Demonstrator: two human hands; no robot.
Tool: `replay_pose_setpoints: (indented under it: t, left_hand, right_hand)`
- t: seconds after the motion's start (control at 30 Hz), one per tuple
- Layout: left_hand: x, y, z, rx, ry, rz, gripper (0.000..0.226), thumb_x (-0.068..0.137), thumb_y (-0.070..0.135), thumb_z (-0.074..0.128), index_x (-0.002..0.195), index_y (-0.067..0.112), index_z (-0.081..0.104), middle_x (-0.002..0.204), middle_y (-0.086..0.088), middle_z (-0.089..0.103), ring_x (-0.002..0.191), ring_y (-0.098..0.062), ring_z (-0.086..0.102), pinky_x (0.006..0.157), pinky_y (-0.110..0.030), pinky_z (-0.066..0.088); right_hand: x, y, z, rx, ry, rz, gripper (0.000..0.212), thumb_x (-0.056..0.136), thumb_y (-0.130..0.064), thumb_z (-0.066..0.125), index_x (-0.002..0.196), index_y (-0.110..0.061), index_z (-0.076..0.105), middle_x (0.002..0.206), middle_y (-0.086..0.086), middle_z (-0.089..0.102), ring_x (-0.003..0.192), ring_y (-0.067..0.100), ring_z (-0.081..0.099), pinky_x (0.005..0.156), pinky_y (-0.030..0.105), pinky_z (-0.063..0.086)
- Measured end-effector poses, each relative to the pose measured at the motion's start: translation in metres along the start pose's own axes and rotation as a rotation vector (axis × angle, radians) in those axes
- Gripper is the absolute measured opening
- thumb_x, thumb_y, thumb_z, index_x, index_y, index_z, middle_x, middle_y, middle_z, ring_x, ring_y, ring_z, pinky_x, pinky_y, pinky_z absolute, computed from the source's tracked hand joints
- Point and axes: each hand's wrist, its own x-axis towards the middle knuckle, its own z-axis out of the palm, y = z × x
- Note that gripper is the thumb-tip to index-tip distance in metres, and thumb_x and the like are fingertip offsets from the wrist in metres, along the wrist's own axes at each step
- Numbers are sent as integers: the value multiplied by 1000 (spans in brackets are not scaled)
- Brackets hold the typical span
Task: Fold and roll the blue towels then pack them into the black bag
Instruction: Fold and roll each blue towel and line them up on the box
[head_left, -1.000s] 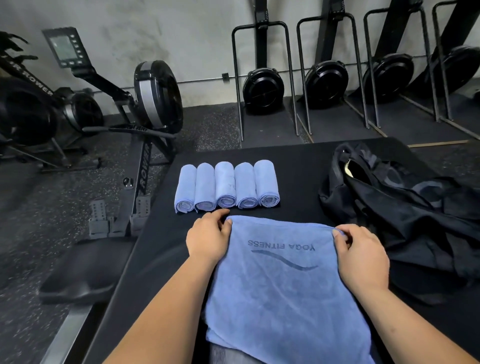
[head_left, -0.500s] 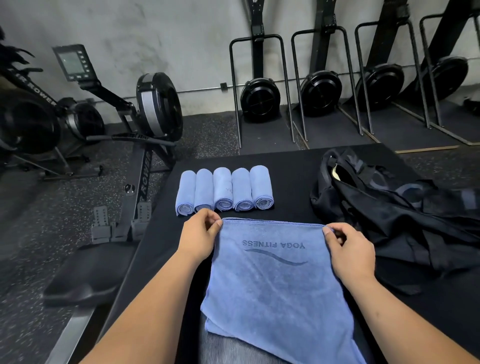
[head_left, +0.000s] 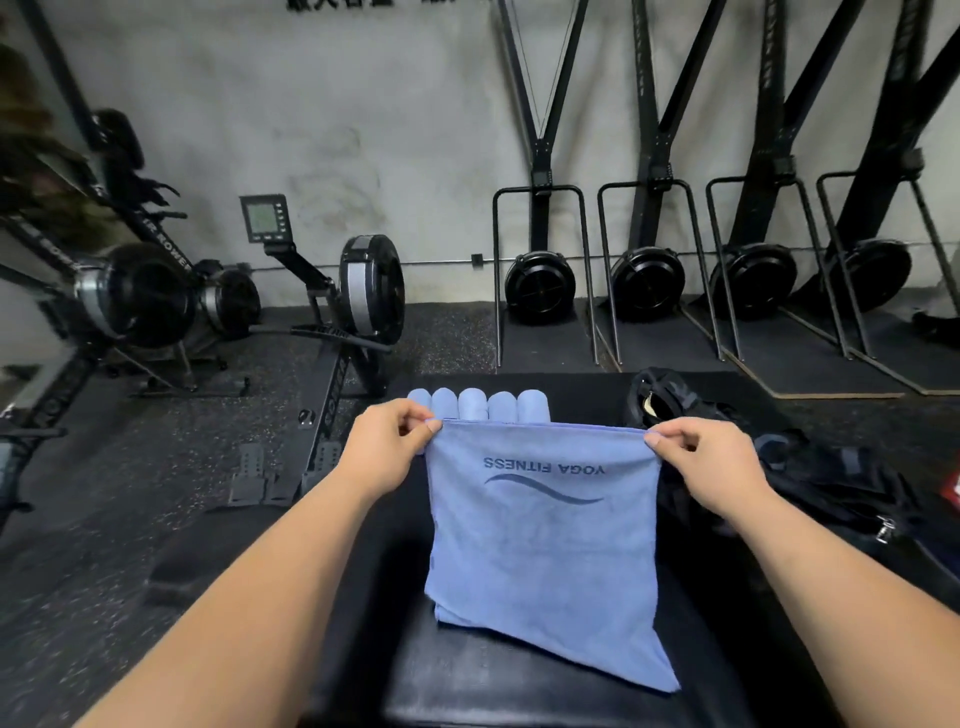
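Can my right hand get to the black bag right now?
Probably yes: the black bag lies just beside the right hand with nothing between, but that hand pinches a corner of the blue towel, so it isn't free.

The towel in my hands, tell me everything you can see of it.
The towel is light blue, soft terry-like cloth, apparently doubled. It hangs flat, facing the camera, top edge pulled taut. The left hand and right hand pinch its top corners. Dark print reads YOGA FITNESS, upside down, with a wave line. Its lower end seems to reach the black table.
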Motion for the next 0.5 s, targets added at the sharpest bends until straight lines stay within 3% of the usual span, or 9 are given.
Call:
replay_pose_setpoints:
  t: [0.07,0.17,0.33,0.4,0.5]
  left_hand:
    - [-7,17,-19,21,29,30,9,96,31,76,93,23,76,75,5,73,64,-2,62,62,-14,44]
    - [-16,39,-48,61,62,66,7,97,30,75,92,25,76,82,7,74,74,-7,65,69,-23,49]
    - [-30,64,-92,114,75,123,9,98,25,72,91,32,72,85,12,76,79,-4,69,73,-28,50]
    - [-35,75,-108,141,95,148,9,100,26,70,92,31,72,87,15,75,83,-3,69,74,-27,50]
    - [-42,91,-132,155,162,190,8,101,29,69,94,28,72,86,14,74,82,-8,68,74,-29,50]
  right_hand:
    - [-1,-19,-19,3,5,-43,3,88,-28,84,90,-28,82,78,-13,75,76,3,68,69,18,45]
    - [-3,-48,-46,25,3,-115,7,86,-29,86,84,-33,81,79,-14,77,79,9,72,78,29,55]
    - [-5,-94,-86,-60,-143,-237,13,84,-25,88,92,-32,82,78,-12,78,82,13,75,89,34,57]
    - [-5,-111,-99,-119,-119,-290,13,83,-28,88,90,-36,81,76,-12,77,82,12,75,87,33,57]
    - [-8,-132,-113,-94,-16,-336,11,86,-29,86,84,-36,79,75,-14,75,78,0,70,75,20,49]
